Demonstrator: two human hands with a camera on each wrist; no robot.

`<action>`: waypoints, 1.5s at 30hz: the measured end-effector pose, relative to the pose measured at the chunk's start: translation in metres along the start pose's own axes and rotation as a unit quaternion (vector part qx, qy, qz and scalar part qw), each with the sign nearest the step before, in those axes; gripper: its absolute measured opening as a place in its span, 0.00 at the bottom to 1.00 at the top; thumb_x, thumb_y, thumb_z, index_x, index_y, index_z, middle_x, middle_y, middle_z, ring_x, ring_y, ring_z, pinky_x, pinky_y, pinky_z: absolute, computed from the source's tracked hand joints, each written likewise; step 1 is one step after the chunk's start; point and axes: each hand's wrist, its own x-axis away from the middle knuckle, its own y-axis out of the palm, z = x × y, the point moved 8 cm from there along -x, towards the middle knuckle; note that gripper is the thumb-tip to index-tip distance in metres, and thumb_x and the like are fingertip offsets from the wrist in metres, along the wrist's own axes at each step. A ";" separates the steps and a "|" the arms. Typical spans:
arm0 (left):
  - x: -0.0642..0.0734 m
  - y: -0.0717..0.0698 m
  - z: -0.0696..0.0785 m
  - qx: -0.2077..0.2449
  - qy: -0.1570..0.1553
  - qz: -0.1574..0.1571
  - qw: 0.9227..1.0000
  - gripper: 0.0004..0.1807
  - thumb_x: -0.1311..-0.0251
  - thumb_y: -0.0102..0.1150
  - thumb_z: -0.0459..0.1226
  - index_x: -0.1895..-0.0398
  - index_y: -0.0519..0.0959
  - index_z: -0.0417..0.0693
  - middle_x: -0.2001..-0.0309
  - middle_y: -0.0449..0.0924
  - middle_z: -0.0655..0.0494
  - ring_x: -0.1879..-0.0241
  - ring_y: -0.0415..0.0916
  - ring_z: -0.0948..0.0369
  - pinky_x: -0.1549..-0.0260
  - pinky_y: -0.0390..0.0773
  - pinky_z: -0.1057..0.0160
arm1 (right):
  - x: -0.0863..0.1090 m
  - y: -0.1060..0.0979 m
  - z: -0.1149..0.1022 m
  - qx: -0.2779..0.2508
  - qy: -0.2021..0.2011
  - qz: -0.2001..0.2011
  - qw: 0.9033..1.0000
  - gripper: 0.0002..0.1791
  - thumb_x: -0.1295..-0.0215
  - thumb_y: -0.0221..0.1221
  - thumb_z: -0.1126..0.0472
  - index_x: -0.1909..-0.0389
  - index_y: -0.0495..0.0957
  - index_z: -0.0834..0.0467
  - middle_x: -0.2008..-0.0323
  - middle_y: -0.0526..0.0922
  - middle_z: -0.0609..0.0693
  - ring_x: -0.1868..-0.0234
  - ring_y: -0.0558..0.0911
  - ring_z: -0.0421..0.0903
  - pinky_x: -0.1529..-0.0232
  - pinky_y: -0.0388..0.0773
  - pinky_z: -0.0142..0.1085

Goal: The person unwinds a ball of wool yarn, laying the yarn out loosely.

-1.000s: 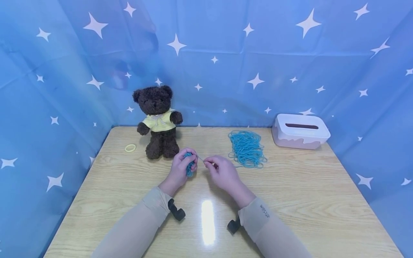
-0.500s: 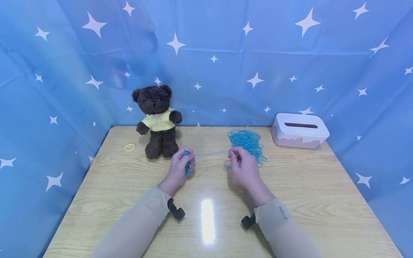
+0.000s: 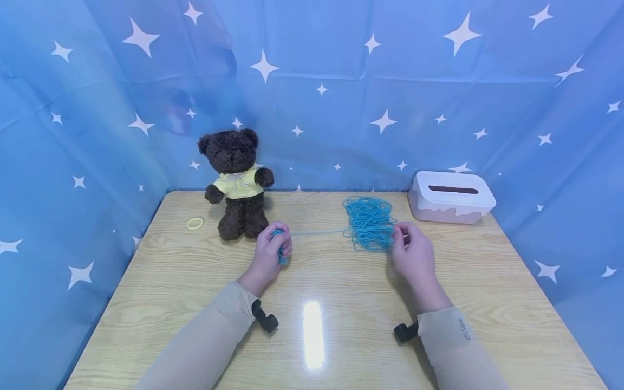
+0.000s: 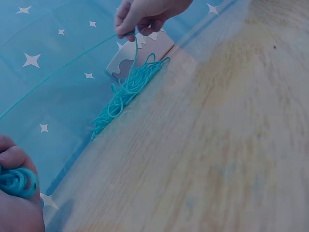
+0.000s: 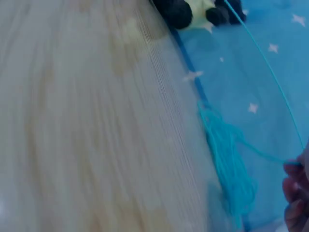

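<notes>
My left hand (image 3: 267, 252) grips a small wound bundle of blue yarn (image 4: 18, 181), held above the table just in front of the teddy bear. From it a single strand (image 3: 317, 232) runs taut to the right. The right hand (image 3: 414, 250) pinches that strand between thumb and fingertips, at the right side of the loose yarn pile (image 3: 369, 222). In the left wrist view the strand passes through the right hand's fingertips and drops to the pile. Only part of the right hand's fingers (image 5: 295, 193) shows in the right wrist view.
A dark brown teddy bear (image 3: 234, 162) in a yellow shirt stands at the back left. Beside it lies a pale yellow ring (image 3: 194, 223). A white and pink tissue box (image 3: 453, 197) sits at the back right. Starry blue curtains surround the wooden table (image 3: 219, 336).
The right hand has moved from beside the left hand rightward across the yarn pile, drawing the strand out between the hands. My left hand has stayed nearly still, holding the bundle.
</notes>
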 end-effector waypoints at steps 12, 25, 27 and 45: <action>0.000 -0.004 -0.001 0.000 0.008 0.011 1.000 0.06 0.25 0.50 0.31 0.64 0.73 0.46 0.80 0.66 0.63 0.83 0.62 0.66 0.81 0.63 0.69 | -0.002 -0.008 0.043 0.098 0.062 -0.060 0.991 0.18 0.17 0.53 0.55 0.46 0.84 0.64 0.48 0.90 0.67 0.45 0.86 0.68 0.45 0.81 0.62; 0.000 -0.004 -0.003 -0.005 0.000 0.004 1.000 0.07 0.23 0.50 0.31 0.63 0.74 0.46 0.75 0.72 0.60 0.81 0.65 0.64 0.78 0.67 0.68 | 0.002 0.011 0.015 0.099 0.013 -0.086 0.991 0.16 0.18 0.56 0.55 0.44 0.83 0.63 0.48 0.85 0.64 0.50 0.84 0.62 0.49 0.81 0.59; 0.000 -0.004 -0.003 -0.003 -0.003 0.002 1.000 0.07 0.23 0.50 0.31 0.63 0.74 0.47 0.75 0.73 0.59 0.80 0.65 0.64 0.78 0.67 0.68 | 0.004 0.011 -0.003 0.076 -0.015 -0.055 0.995 0.15 0.18 0.57 0.56 0.45 0.82 0.63 0.48 0.84 0.63 0.51 0.83 0.61 0.51 0.82 0.57; -0.001 0.005 -0.005 -0.004 -0.016 -0.046 0.999 0.06 0.21 0.50 0.33 0.60 0.74 0.46 0.71 0.75 0.59 0.79 0.67 0.65 0.78 0.69 0.69 | 0.043 0.122 -0.136 -0.043 -0.179 -0.228 0.956 0.29 0.13 0.56 0.51 0.19 0.70 0.57 0.32 0.86 0.54 0.60 0.87 0.41 0.58 0.86 0.35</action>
